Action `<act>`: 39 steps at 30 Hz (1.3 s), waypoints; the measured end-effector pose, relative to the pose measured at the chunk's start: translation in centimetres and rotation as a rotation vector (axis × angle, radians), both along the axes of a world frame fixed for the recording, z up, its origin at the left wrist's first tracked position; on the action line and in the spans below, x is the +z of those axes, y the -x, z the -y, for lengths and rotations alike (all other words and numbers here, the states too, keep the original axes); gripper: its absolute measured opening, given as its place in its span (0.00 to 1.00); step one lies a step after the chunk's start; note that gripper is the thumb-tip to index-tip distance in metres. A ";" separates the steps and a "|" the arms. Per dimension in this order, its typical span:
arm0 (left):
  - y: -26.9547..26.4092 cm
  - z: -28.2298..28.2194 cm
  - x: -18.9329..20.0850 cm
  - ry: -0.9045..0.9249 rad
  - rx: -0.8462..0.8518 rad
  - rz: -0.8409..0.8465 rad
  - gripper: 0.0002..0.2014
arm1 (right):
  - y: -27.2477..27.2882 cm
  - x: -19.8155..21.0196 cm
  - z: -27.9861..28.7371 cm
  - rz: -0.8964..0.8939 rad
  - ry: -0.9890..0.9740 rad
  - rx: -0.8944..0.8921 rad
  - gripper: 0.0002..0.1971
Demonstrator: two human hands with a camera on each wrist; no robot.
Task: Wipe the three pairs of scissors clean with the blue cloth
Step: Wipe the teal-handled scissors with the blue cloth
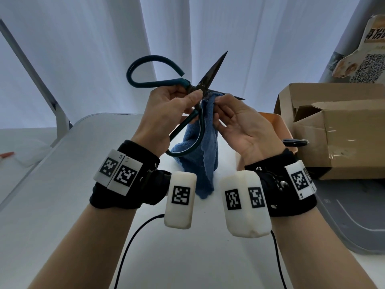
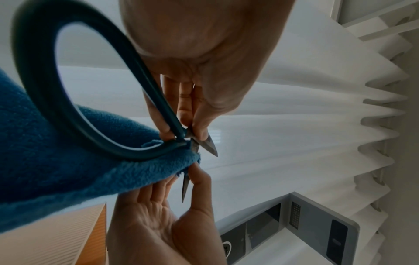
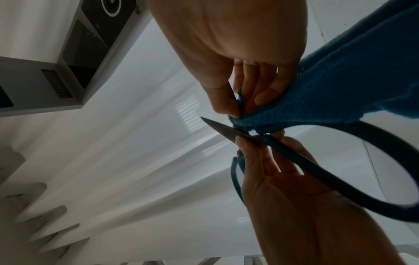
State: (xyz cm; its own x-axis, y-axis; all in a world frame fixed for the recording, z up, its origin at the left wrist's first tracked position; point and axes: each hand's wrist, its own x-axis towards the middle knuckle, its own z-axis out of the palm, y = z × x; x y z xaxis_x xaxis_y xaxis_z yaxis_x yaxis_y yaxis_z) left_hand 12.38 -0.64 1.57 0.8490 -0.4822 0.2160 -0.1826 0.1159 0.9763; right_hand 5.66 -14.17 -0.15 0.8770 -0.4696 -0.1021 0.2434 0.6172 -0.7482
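Note:
Large dark-teal scissors (image 1: 166, 80) with big loop handles are held up above the white table (image 1: 62, 184), blades spread apart. My left hand (image 1: 166, 105) pinches them near the pivot, thumb on the joint. My right hand (image 1: 235, 117) pinches the blue cloth (image 1: 200, 159) around the lower blade, whose tip pokes out to the right. The cloth hangs down between my wrists. From the left wrist, the scissors' loop (image 2: 45, 89) fills the left, and the cloth (image 2: 68, 170) wraps the blade base. From the right wrist, the other blade (image 3: 224, 130) points left beside the cloth (image 3: 340, 89).
An orange-rimmed tray (image 1: 285, 130) stands at the right of the table, with another pair of dark scissors (image 1: 295, 142) at its edge. An open cardboard box (image 1: 333, 126) sits beyond it. White curtains hang behind. Cables trail from my wrist cameras.

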 end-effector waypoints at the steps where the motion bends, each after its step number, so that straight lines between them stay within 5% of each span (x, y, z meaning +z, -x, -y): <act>1: 0.0 -0.1 0.0 -0.001 0.006 0.003 0.05 | 0.0 0.0 0.0 0.001 -0.006 -0.002 0.14; 30: -0.3 0.3 -0.4 -0.002 0.015 0.043 0.08 | -0.1 -0.3 0.2 -0.054 0.088 0.024 0.09; 39: -0.4 0.5 -0.7 -0.032 0.058 0.122 0.12 | 0.1 -0.1 0.2 0.028 -0.159 0.075 0.10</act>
State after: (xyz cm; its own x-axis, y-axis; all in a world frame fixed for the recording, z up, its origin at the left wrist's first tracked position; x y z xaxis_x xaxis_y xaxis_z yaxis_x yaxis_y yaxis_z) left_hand 12.81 -1.12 0.85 0.8443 -0.4410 0.3045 -0.3054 0.0710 0.9496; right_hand 5.52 -14.33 -0.28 0.9125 -0.3827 -0.1444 0.2118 0.7442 -0.6335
